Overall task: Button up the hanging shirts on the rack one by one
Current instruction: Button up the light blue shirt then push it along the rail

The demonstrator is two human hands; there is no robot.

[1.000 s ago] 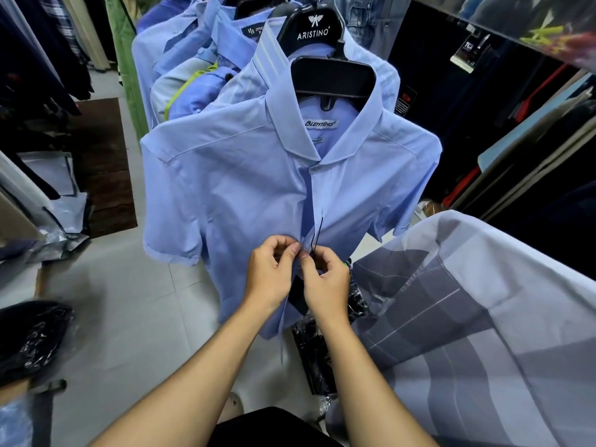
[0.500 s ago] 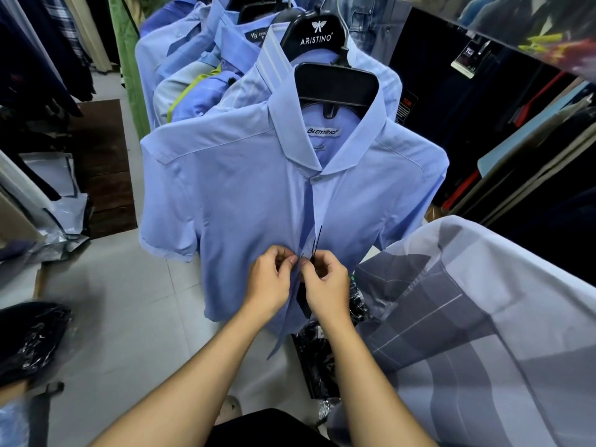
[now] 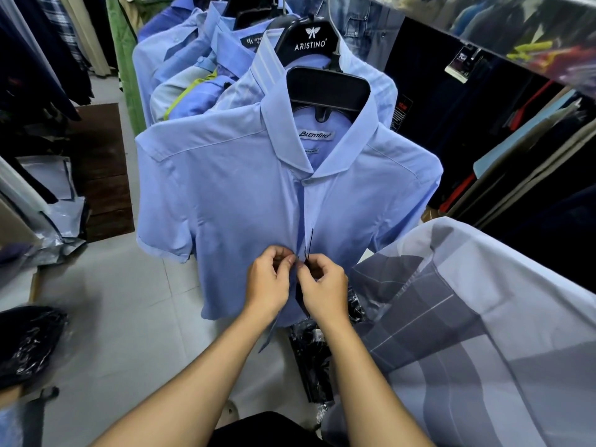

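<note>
While the light-blue short-sleeved shirt (image 3: 245,195) has swung slightly leftward, both the left hand (image 3: 269,282) and right hand (image 3: 324,290) keep pinching its placket below the collar, mid-buttoning.

hands: two, a left hand (image 3: 269,283) and a right hand (image 3: 324,290), both at the front edge of the front shirt
light blue short-sleeved shirts hanging face-on at the front: one, the blentino shirt (image 3: 245,195)
blue shirts packed on the rack behind it: at least four collars show; the exact count cannot be told, as they overlap
black hangers in plain view: two, the plain hanger (image 3: 327,90) and the aristino hanger (image 3: 309,37)
grey and lilac colour-block shirts at the right: one (image 3: 477,317)
black string tag loops at the placket: one (image 3: 310,245)
dark plastic-wrapped bundles on the floor: two, one under the shirt (image 3: 311,359), one at the left edge (image 3: 27,343)
brown mats: one (image 3: 100,162)
</note>
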